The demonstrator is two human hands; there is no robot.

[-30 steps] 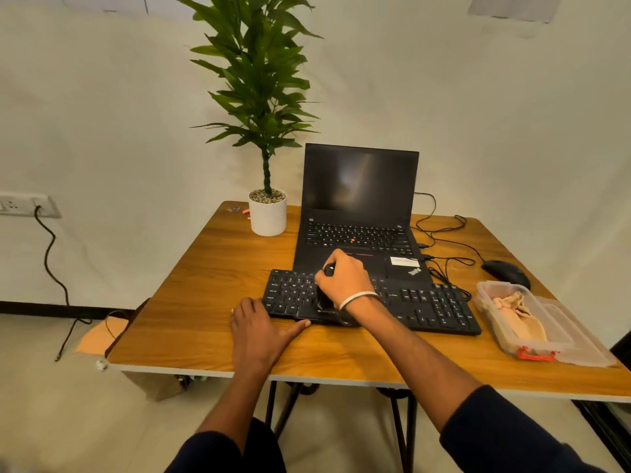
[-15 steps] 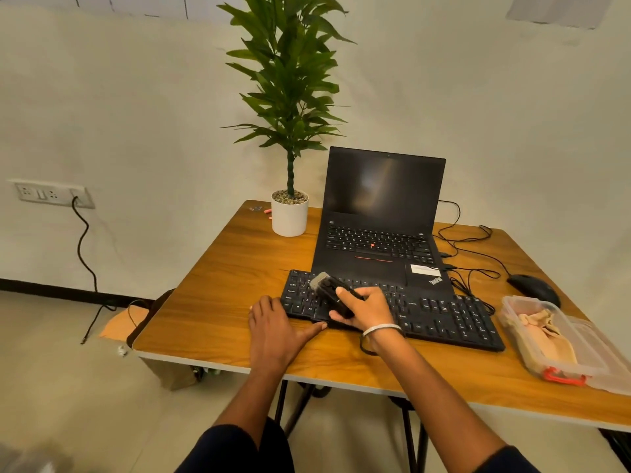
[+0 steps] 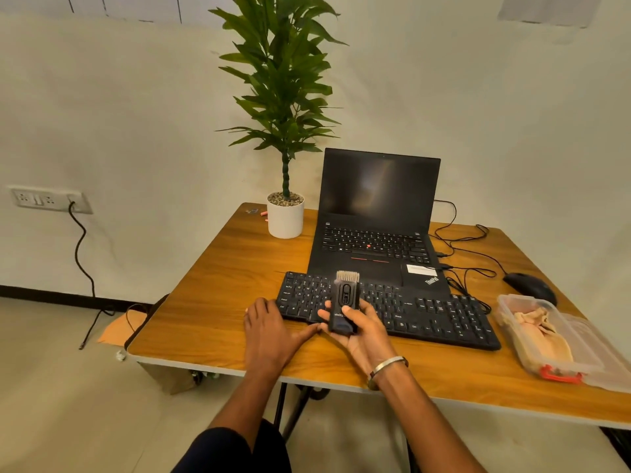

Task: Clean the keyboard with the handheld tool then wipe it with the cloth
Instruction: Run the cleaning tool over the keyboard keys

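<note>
Here the keyboard (image 3: 386,307) lies flat on the wooden table (image 3: 222,288), its far edge touching the front of the open laptop (image 3: 375,227), and it is not yet wiped. The handheld tool (image 3: 345,303), a dark brush with pale bristles at the top, is held upright above the left part of the keys, the bristles pointing up and away from them, so I judge that the brushing step is paused or close to its end. To do this step well, the bristles should be turned down onto the keys and drawn along the rows with light pressure, so that dust leaves the gaps and the keys are not pushed hard. The right hand (image 3: 362,331) is closed around the lower body of the tool, palm up, with the thumb (image 3: 346,310) lying on its front face. The left hand (image 3: 273,331) is open and flat on the table, fingers spread, its thumb at the near left corner of the keyboard, which should stop the board from sliding. The cloth (image 3: 543,331) waits in a clear plastic container (image 3: 560,367) at the right side of the table, well apart from both hands, with a black mouse (image 3: 529,286) just behind it.
</note>
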